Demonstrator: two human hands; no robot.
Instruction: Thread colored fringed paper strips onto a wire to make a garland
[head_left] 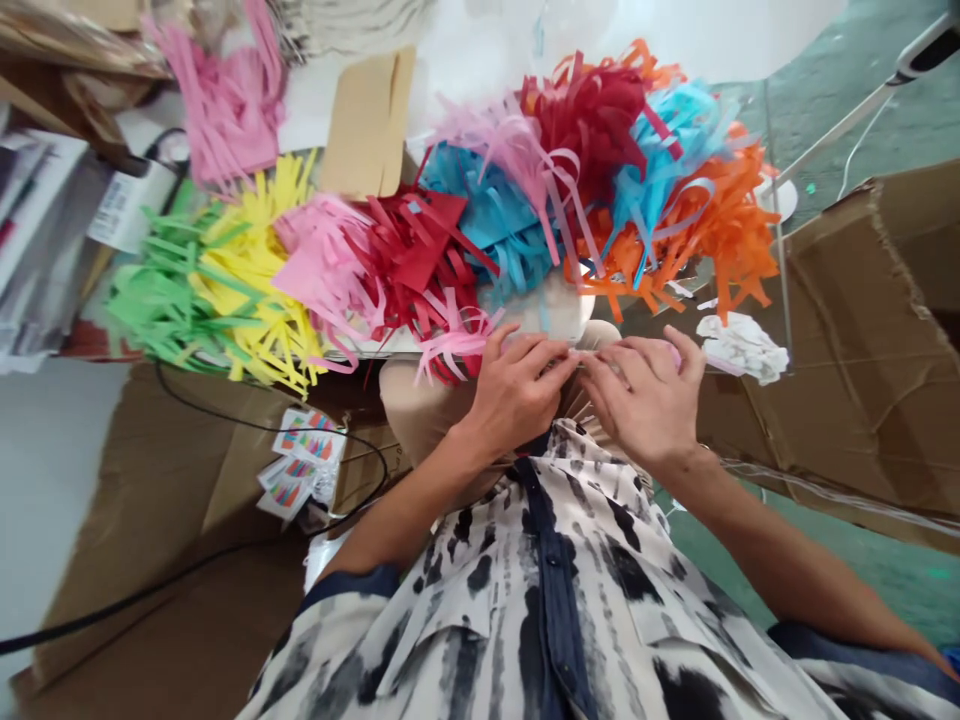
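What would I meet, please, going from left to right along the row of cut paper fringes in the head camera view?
Green fringe → yellow fringe → pink fringe → red fringe → blue fringe → orange fringe.

Short-sleeved button-up shirt (592, 610), cream with smeared black tie-dye stripes and blotches. Navy placket (553, 560) down the front, dark buttons. Pointed collar (442, 640) in the same print. Navy bands at both sleeve cuffs (349, 585). Beige trousers (420, 410) at the lap. Left hand (517, 395) and right hand (645, 400) bare.
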